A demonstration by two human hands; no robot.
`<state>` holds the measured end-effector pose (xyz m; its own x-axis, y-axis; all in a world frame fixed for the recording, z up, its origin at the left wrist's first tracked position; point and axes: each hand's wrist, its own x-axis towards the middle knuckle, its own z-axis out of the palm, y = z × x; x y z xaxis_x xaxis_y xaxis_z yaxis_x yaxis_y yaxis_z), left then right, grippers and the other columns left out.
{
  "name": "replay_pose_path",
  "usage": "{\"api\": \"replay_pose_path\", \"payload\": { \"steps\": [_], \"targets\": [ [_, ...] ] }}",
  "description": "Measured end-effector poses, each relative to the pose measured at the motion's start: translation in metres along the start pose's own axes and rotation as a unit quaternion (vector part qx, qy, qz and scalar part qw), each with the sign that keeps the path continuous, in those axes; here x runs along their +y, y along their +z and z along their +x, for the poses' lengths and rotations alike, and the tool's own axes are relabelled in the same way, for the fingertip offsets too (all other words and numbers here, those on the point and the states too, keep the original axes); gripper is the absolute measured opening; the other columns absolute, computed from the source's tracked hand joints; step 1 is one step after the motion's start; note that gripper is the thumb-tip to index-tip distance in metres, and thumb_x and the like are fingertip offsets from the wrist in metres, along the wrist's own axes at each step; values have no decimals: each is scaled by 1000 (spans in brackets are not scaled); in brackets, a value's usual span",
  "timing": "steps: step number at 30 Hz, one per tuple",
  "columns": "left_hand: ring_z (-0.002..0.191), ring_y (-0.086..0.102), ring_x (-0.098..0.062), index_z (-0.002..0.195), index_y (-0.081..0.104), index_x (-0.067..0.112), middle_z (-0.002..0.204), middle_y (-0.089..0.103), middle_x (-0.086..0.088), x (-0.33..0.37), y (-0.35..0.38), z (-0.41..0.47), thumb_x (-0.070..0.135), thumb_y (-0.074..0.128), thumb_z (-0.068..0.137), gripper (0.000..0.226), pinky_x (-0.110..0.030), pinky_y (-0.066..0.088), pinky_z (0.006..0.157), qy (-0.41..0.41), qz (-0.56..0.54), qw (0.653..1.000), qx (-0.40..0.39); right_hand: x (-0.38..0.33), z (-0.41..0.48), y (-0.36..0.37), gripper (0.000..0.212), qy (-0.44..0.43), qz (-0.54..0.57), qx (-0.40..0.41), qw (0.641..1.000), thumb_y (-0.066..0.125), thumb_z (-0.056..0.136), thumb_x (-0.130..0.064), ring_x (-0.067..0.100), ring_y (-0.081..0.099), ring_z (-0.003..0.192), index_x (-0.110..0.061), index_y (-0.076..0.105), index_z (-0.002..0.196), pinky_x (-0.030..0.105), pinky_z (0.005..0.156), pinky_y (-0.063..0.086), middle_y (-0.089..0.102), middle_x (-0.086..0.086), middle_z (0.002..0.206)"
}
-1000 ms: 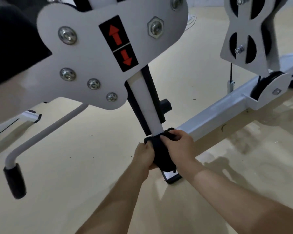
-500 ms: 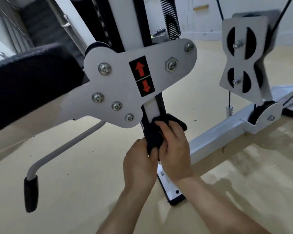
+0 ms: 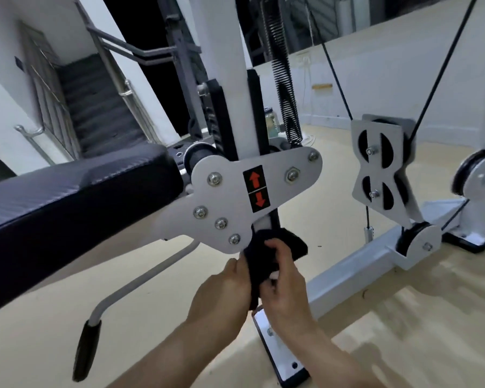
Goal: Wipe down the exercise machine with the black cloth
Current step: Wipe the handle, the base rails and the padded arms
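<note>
The black cloth (image 3: 266, 253) is wrapped round the white upright post (image 3: 224, 79) of the exercise machine, just below the grey bracket plate (image 3: 235, 197) with red arrow stickers. My left hand (image 3: 221, 292) grips the cloth from the left side. My right hand (image 3: 286, 284) grips it from the right, fingers curled over the front of the post. The cloth hides the post section between my hands. The post's white foot plate (image 3: 277, 348) sits on the floor under my wrists.
A black padded seat (image 3: 67, 197) juts left from the bracket. A white lever with a black grip (image 3: 86, 348) hangs below it. To the right are a grey pulley plate (image 3: 381, 175), cables, a spring (image 3: 283, 79) and the base beam (image 3: 356, 264) on the tan floor. Stairs rise at back left.
Both hands slid the cloth up the post, from near the floor beam to just under the bracket plate. The view tilted up, showing the seat and upper post.
</note>
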<state>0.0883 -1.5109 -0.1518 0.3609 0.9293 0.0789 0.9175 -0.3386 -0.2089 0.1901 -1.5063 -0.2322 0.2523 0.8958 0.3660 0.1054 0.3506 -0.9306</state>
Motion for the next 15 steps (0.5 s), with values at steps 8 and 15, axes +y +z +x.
{"api": "replay_pose_path", "payload": {
  "steps": [8, 15],
  "targets": [
    [62, 61, -25, 107, 58, 20, 90, 61, 2, 15, -113, 17, 11, 72, 71, 40, -33, 48, 43, 96, 21, 968, 232, -97, 45, -35, 50, -105, 108, 97, 984, 46, 80, 2, 8, 59, 110, -26, 58, 120, 25, 91, 51, 64, -13, 111],
    [100, 52, -32, 121, 61, 5, 115, 58, -13, -16, -119, 10, 5, 77, 62, 61, -41, 52, 75, 109, 96, 941, 305, -105, 83, -32, 41, -321, -259, 85, 907, 61, 86, -11, 27, 49, 114, -10, 56, 127, 37, 100, 43, 57, 8, 121]
  ]
}}
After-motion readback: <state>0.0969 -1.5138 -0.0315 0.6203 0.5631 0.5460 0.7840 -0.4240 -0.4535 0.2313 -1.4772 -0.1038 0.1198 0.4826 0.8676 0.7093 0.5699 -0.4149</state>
